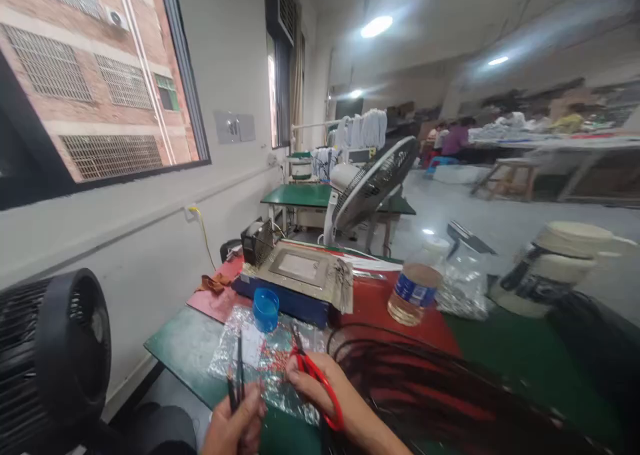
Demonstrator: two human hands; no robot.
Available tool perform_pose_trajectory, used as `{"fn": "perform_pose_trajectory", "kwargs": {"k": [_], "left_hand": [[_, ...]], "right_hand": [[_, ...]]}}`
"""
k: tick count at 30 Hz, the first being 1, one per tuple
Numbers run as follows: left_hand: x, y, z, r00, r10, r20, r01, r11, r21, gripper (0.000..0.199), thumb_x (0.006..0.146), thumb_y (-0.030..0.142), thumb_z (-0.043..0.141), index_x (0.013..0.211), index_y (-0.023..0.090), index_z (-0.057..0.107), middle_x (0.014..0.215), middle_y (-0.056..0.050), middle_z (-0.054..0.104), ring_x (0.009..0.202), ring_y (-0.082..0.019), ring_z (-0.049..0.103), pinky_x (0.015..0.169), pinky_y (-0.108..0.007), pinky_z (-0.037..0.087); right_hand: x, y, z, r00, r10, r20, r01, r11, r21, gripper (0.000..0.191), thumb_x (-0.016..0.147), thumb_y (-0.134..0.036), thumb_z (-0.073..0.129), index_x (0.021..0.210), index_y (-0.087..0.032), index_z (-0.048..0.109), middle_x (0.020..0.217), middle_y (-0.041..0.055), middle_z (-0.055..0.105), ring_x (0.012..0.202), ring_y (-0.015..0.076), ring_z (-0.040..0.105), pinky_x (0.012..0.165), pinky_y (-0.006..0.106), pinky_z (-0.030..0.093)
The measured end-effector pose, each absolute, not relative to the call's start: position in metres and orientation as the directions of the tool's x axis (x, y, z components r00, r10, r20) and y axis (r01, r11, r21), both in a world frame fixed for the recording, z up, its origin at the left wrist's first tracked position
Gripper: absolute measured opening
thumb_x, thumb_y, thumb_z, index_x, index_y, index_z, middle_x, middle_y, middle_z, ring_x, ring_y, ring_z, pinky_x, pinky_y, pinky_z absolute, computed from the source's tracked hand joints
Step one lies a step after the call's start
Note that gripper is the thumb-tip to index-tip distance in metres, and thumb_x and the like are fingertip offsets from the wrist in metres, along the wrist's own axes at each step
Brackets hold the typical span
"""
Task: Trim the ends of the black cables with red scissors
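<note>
My left hand [237, 420] is closed around the ends of black cable [240, 361], which stick up past the thumb. In my right hand [320, 378] are red-handled scissors [320, 381], their dark blades pointing up and away. The blades and the cable ends are apart. Under both hands lies a clear plastic bag [225, 355] with small red bits [275, 356] scattered on it. A blue plastic cup [265, 310] stands just beyond. To the right of my right hand, a large bundle of black cables [425, 381] spreads over the table, blurred.
Behind the cup sits a flat machine [295, 271] with a blue base. A labelled bottle [414, 293] of liquid and a cream container [555, 261] stand right. Fans stand at left [55, 348] and behind the table [375, 181]. People sit far back.
</note>
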State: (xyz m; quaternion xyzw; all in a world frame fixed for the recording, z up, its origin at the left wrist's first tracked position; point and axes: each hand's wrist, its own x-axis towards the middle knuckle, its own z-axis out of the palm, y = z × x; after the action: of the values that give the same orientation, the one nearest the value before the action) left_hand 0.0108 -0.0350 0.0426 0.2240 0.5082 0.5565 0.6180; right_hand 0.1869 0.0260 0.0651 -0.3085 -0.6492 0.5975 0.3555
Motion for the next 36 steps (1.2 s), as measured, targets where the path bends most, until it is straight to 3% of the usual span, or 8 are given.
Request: {"fn": "perform_pose_trajectory", "kwargs": {"k": [2, 6, 9, 16, 24, 36], "left_hand": [[0.012, -0.032, 0.050, -0.229, 0.907, -0.353, -0.466, 0.216, 0.858, 0.053, 0.044, 0.047, 0.084, 0.081, 0.012, 0.068, 0.054, 0.003, 0.055, 0.032, 0.002, 0.030, 0.031, -0.012, 0.018], [0.014, -0.028, 0.066, -0.299, 0.895, -0.332, -0.454, 0.173, 0.874, 0.047, 0.048, 0.045, 0.083, 0.074, 0.009, 0.068, 0.052, 0.003, 0.054, 0.032, 0.003, 0.030, 0.031, -0.011, 0.017], [0.014, -0.028, 0.066, -0.319, 0.892, -0.322, -0.442, 0.160, 0.882, 0.046, 0.049, 0.044, 0.083, 0.074, 0.009, 0.068, 0.051, 0.003, 0.055, 0.031, 0.003, 0.029, 0.032, -0.011, 0.015], [0.017, -0.029, 0.059, -0.383, 0.874, -0.299, -0.351, 0.162, 0.922, 0.054, 0.046, 0.047, 0.083, 0.080, 0.008, 0.068, 0.043, 0.007, 0.048, 0.032, 0.002, 0.026, 0.034, -0.012, 0.014], [0.018, -0.028, 0.051, -0.425, 0.874, -0.238, -0.124, 0.204, 0.971, 0.054, 0.048, 0.053, 0.078, 0.078, 0.009, 0.070, 0.043, 0.006, 0.045, 0.040, -0.005, 0.036, 0.039, -0.016, 0.026], [0.019, -0.019, 0.052, -0.417, 0.870, -0.264, -0.114, 0.238, 0.965, 0.054, 0.043, 0.056, 0.078, 0.073, 0.011, 0.068, 0.040, 0.007, 0.045, 0.034, -0.007, 0.034, 0.034, -0.020, 0.024]], "right_hand": [[0.189, 0.024, 0.072, -0.567, 0.816, 0.110, 0.102, 0.201, -0.974, 0.036, 0.078, -0.051, 0.057, 0.069, -0.015, 0.055, 0.063, -0.0025, 0.043, 0.060, 0.0104, 0.038, 0.055, 0.023, 0.027], [0.187, 0.020, 0.081, -0.577, 0.814, 0.063, 0.425, 0.365, -0.828, 0.035, 0.078, -0.042, 0.057, 0.058, -0.017, 0.043, 0.061, -0.0039, 0.040, 0.059, 0.0094, 0.034, 0.054, 0.022, 0.022], [0.184, 0.018, 0.078, -0.587, 0.809, 0.024, 0.527, 0.404, -0.748, 0.036, 0.077, -0.042, 0.058, 0.057, -0.017, 0.041, 0.058, -0.0048, 0.039, 0.056, 0.0083, 0.032, 0.052, 0.022, 0.019], [0.182, 0.016, 0.070, -0.627, 0.779, -0.006, 0.542, 0.431, -0.721, 0.039, 0.076, -0.045, 0.056, 0.057, -0.017, 0.038, 0.057, -0.0059, 0.039, 0.054, 0.0070, 0.032, 0.050, 0.021, 0.018], [0.184, 0.017, 0.071, -0.610, 0.792, -0.034, 0.570, 0.408, -0.713, 0.041, 0.076, -0.045, 0.056, 0.055, -0.017, 0.036, 0.055, -0.0056, 0.036, 0.052, 0.0067, 0.029, 0.049, 0.022, 0.016], [0.182, 0.022, 0.064, -0.597, 0.801, -0.039, 0.516, 0.346, -0.783, 0.039, 0.073, -0.036, 0.059, 0.050, -0.017, 0.034, 0.047, -0.0064, 0.026, 0.047, 0.0059, 0.026, 0.045, 0.021, 0.015]]}}
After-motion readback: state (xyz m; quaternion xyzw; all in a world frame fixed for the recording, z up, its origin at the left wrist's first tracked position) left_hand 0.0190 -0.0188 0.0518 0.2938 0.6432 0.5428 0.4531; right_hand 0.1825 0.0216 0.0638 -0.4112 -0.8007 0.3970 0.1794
